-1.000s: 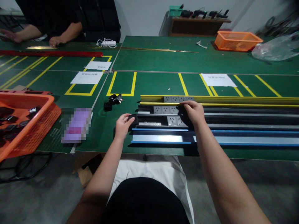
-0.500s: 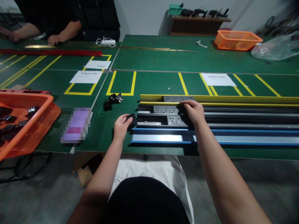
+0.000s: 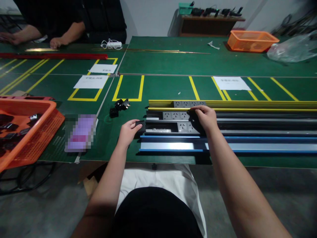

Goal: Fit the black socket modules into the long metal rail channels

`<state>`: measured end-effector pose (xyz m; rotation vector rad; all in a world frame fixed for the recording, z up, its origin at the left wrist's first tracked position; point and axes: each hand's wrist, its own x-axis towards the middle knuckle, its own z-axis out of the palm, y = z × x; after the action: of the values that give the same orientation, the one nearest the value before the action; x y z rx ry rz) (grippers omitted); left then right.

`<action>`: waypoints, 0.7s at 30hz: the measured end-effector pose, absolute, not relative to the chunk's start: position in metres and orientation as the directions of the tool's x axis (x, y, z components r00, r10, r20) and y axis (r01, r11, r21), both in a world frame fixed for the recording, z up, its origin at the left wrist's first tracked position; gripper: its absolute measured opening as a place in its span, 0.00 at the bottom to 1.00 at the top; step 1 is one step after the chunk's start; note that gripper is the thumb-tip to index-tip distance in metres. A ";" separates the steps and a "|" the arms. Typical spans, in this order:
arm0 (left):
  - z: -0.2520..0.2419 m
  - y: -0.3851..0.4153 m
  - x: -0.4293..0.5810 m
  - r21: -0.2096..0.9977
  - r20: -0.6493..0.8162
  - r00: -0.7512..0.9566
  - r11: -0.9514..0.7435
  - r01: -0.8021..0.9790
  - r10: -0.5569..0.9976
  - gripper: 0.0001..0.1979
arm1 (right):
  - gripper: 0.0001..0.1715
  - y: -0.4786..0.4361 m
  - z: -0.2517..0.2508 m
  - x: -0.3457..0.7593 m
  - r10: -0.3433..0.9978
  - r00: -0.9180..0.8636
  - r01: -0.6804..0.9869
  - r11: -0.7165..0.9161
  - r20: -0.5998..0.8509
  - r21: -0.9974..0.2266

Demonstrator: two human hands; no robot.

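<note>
My left hand (image 3: 128, 132) pinches a small black block (image 3: 140, 126) between thumb and fingers. The block meets the left end of the nearer black rail (image 3: 168, 127), in line with its channel. Grey power sockets (image 3: 183, 127) sit further along inside that rail. Behind it lies another black rail (image 3: 152, 115) holding several sockets (image 3: 175, 115). My right hand (image 3: 205, 117) bends over the black rails with its fingertips closed at an edge beside the yellow rail (image 3: 160, 105); the exact grip is hidden. A blue-edged rail (image 3: 170, 144) lies nearest me.
Loose black parts (image 3: 119, 107) lie left of the rails. An orange basket (image 3: 42, 135) with black parts stands at the left, beside a blurred purple item (image 3: 81, 132). Across the green table (image 3: 163, 62), another person's hand (image 3: 58, 42) rests near a red rail (image 3: 74, 56).
My left hand has raised and levelled the black block slightly, so that it now lines up with the rail's end. My right hand stays in place.
</note>
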<state>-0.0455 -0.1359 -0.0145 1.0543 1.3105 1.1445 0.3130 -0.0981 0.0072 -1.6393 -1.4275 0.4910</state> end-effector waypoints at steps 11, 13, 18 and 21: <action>-0.029 -0.141 -0.038 0.991 -0.129 -0.101 0.125 -0.047 0.986 0.23 | 0.16 -0.100 0.011 0.311 0.933 0.264 0.568 0.056 0.246 -0.821; -0.030 -0.139 -0.039 0.990 -0.123 -0.127 0.113 -0.084 0.984 0.23 | 0.16 -0.100 0.010 0.311 0.933 0.264 0.566 0.057 0.246 -0.822; -0.027 -0.137 -0.041 0.988 -0.128 -0.085 0.119 -0.100 0.988 0.23 | 0.16 -0.100 0.009 0.312 0.933 0.261 0.569 0.057 0.246 -0.820; -0.019 -0.135 -0.043 0.987 -0.150 -0.021 0.148 -0.069 0.989 0.23 | 0.16 -0.100 0.009 0.312 0.932 0.265 0.575 0.053 0.246 -0.817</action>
<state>-0.0433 -0.1355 -0.0190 1.0374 1.2455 1.1489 0.3123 -0.0998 0.0087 -1.6309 -1.4175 0.4964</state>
